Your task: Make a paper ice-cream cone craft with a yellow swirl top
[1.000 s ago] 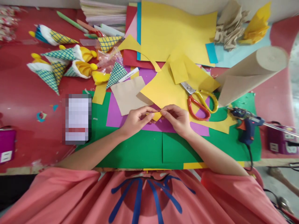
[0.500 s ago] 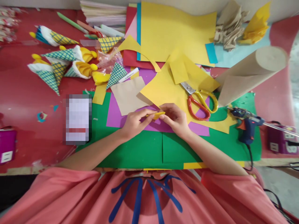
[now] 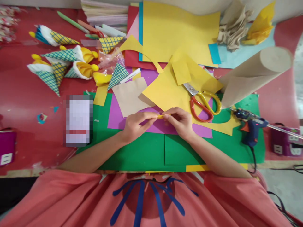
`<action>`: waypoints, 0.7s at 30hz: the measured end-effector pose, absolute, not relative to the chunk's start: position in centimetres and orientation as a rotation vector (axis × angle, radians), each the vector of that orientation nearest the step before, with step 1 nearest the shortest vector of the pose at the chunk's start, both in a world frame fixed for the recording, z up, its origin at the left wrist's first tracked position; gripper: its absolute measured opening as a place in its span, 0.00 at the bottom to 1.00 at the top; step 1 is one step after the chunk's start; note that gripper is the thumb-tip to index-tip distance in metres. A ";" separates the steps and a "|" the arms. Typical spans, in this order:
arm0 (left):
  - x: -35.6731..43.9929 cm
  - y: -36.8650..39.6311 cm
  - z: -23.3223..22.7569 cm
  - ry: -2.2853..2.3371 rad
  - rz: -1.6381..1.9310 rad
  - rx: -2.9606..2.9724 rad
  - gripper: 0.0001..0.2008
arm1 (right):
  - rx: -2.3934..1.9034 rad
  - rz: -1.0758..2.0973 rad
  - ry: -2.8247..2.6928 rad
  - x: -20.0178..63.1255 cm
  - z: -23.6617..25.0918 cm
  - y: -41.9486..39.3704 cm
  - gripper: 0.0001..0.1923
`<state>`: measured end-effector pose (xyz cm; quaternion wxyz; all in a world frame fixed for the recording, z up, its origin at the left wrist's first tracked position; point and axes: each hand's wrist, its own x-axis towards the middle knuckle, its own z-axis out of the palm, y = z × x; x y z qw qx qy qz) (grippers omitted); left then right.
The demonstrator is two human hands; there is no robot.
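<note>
My left hand [image 3: 136,124] and my right hand [image 3: 180,121] meet over the purple sheet [image 3: 163,126], both pinching a small yellow paper piece [image 3: 161,116] between their fingertips. The piece is folded or rolled thin and mostly hidden by my fingers. Just beyond my hands lies a large yellow paper sheet [image 3: 168,91]. Under the purple sheet is a green sheet [image 3: 146,151]. Red-and-yellow scissors [image 3: 201,101] lie to the right of my right hand.
A blue glue gun [image 3: 251,126] rests at the right. A brown paper roll [image 3: 255,74] lies behind it. Patterned paper cones [image 3: 61,64] are grouped at the far left. Stacked coloured sheets [image 3: 175,31] fill the back. A tan paper piece [image 3: 130,96] lies left of the yellow sheet.
The yellow piece has gone from a visible flat shape to a thin sliver between my fingertips. Both hands stayed in nearly the same place.
</note>
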<state>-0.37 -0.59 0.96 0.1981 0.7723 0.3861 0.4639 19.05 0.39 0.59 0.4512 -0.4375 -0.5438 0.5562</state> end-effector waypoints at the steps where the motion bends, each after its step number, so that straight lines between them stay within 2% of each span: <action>1: -0.4 -0.6 0.9 1.056 1.302 2.149 0.09 | -1.071 1.372 -1.341 19.0 0.6 0.4 0.07; 6: -0.2 -0.9 0.8 1.011 1.306 1.991 0.10 | -0.996 1.343 -1.363 19.0 1.0 0.4 0.04; 12: 0.0 -0.8 1.3 1.066 1.215 1.587 0.10 | -0.910 1.137 -1.450 19.2 0.7 0.4 0.03; 15: -0.2 -0.6 1.4 1.085 1.231 1.655 0.07 | -0.936 1.129 -1.445 19.2 0.6 0.3 0.02; 21: -0.3 -0.7 1.4 1.086 1.303 1.897 0.10 | -0.955 1.203 -1.395 19.0 0.9 0.2 0.03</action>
